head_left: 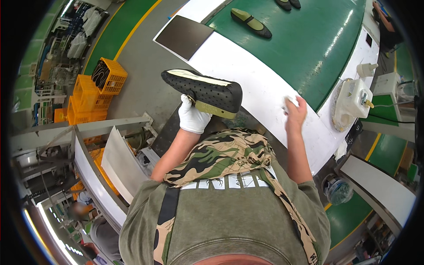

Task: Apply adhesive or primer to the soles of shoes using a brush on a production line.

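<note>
My left hand (193,116), in a white glove, is closed round a black shoe (207,90) with a dotted upper. The shoe is tilted sole-up, its pale underside (194,76) along the top and an olive block (215,109) showing at its opening below. My right hand (295,112) is apart from the shoe, over the white tabletop edge. Its fingers are curled and slightly blurred, with something small and white at the fingertips that I cannot make out.
A green conveyor belt (300,44) carries a black shoe with an olive inside (251,23) and further dark shoes (288,3). A dark square plate (184,37) lies on the white table (247,66). Yellow crates (90,92) stand left; a white machine (353,99) stands right.
</note>
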Available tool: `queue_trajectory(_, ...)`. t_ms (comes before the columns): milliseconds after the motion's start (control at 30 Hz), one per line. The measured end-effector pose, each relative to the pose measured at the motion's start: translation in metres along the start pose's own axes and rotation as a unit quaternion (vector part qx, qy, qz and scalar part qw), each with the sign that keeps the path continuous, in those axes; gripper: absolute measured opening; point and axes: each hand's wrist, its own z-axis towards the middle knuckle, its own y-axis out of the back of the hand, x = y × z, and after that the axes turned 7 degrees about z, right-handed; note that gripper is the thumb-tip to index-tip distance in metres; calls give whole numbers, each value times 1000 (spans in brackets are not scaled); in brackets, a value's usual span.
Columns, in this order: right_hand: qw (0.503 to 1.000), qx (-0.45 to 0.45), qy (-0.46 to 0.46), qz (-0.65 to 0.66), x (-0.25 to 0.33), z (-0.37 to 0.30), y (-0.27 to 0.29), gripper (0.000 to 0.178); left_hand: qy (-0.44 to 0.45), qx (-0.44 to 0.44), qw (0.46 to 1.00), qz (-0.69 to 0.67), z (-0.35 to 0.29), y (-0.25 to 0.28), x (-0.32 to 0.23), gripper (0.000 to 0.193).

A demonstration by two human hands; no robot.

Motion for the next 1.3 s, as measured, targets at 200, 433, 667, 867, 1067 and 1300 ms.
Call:
queue_trajectory(200, 879, -144, 105, -442, -38, 10, 176, 24, -5, -35, 999, 0, 7, 8, 5, 74)
queue_trajectory(433, 730, -128, 41, -671, -28, 5, 211, 50, -21, -14, 1000, 4, 9, -1, -9, 75)
queue_trajectory(667, 727, -11, 240, -643, -2, 11, 144, 43, -87, -8, 995, -49, -12, 3, -58, 48)
queue_trajectory(867, 800, 268, 162, -512, -29, 42, 35, 35, -283, -110, 953, 18, -74, 1, -148, 45)
queue_trajectory(1067, 795, 408, 132, -429, -41, 55, -32, 13, -513, -288, 799, 124, -184, -23, -247, 43)
queue_trajectory(1300, 778, 386, 176, -464, -50, 81, -50, 20, -527, -450, 679, 241, -384, 56, -393, 37)
